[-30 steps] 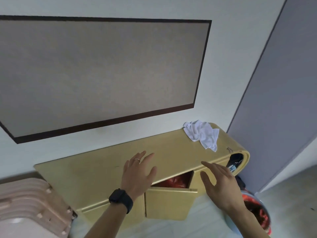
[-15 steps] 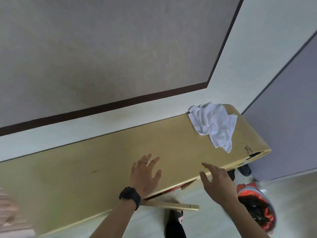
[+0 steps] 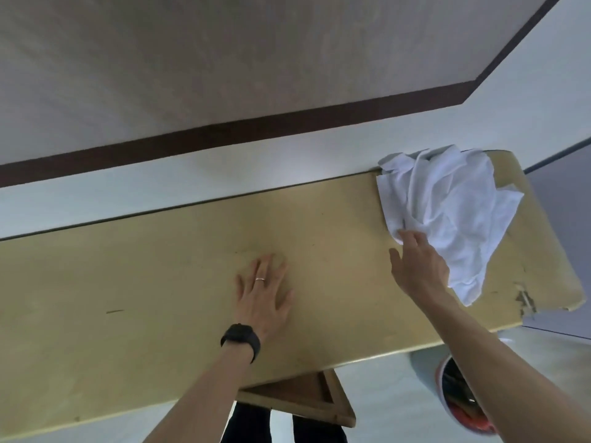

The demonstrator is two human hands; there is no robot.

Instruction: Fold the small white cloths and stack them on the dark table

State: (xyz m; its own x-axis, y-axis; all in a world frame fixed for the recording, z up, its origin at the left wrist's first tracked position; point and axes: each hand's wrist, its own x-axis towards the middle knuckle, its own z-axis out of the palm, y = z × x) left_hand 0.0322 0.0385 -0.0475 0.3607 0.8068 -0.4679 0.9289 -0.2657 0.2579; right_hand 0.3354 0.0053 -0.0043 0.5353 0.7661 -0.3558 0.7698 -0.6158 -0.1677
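A crumpled heap of white cloths [image 3: 447, 212] lies at the right end of a yellow wooden cabinet top [image 3: 128, 282], against the wall. My right hand [image 3: 419, 266] reaches over the top, and its straight fingertips touch the heap's lower left edge. My left hand [image 3: 265, 292], with a ring and a black wristwatch, is spread flat over the middle of the cabinet top and holds nothing. No dark table is in view.
Below the front edge, a cabinet door [image 3: 307, 398] stands open towards me. A round bin [image 3: 425, 369] with red contents sits on the floor at the lower right. A dark-framed wall panel [image 3: 224, 132] rises behind the cabinet.
The view has closed in on the cabinet. My right hand moved forward and right from the front edge onto the cloths. My left hand moved further onto the top.
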